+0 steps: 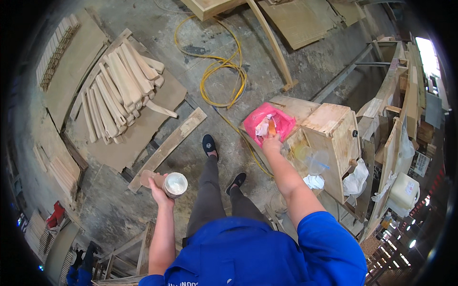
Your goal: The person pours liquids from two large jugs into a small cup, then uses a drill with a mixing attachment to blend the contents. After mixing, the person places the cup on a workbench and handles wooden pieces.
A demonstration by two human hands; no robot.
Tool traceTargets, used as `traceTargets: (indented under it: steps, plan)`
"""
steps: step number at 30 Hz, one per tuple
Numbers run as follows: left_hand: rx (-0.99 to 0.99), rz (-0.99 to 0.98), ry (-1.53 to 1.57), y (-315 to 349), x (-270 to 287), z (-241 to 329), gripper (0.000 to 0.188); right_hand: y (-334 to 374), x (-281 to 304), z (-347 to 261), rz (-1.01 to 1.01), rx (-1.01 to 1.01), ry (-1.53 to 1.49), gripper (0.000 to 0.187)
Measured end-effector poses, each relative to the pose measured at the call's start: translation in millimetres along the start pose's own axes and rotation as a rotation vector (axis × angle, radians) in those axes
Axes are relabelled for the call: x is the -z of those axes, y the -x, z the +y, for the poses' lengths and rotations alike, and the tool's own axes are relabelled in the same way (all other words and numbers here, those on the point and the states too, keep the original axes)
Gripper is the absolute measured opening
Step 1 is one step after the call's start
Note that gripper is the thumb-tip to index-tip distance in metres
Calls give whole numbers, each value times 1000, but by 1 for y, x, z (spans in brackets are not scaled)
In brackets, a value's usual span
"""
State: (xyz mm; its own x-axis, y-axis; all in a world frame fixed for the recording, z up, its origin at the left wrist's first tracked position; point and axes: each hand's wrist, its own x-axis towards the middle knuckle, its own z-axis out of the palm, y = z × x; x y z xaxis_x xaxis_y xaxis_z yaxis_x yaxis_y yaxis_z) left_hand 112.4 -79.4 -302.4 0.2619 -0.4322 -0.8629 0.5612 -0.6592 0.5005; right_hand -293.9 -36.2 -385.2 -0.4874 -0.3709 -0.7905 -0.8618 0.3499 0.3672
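My left hand (161, 191) is wrapped round a small round tub (175, 185) with whitish stuff inside. A flat tan piece with a rounded end (147, 178) sticks out on the left side of the same hand. Over at the right, my right hand (272, 143) reaches to a bright pink plastic bag (286, 125). Its fingers are closed on a flat orange piece (272, 126), whose exact kind I cannot make out. Crumpled whitish paper (262, 127) lies in the bag beside that piece. The bag rests on the near end of a wooden cabinet (329, 119).
A clear plastic cup (318, 162) and white crumpled sheets (355, 178) sit by the cabinet. A yellow hose (210, 86) coils on the floor ahead. Shaped wooden legs (124, 86) are piled on a board at left, near a loose plank (167, 145). A white jug (403, 191) stands far right.
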Motion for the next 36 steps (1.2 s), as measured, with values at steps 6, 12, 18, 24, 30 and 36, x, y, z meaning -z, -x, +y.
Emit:
traceTargets:
  steps: [6,12,18,24,30,36]
  plan:
    - [30,-86,-111,2,-25,-3,51,9,-4,4,-59,13,133,34]
    - [-32,-199,-193,12,-34,-5,51,20,-3,6,-25,91,260,35]
    - [29,-172,-192,8,-22,-20,50,32,5,15,16,79,251,33]
    - [40,-203,-180,9,-20,-18,50,50,30,22,-20,181,271,28]
    - [-6,-267,-218,15,-27,-8,50,64,47,35,40,255,236,26]
    - [-9,-341,-232,12,-46,-3,51,100,135,102,38,290,-100,28]
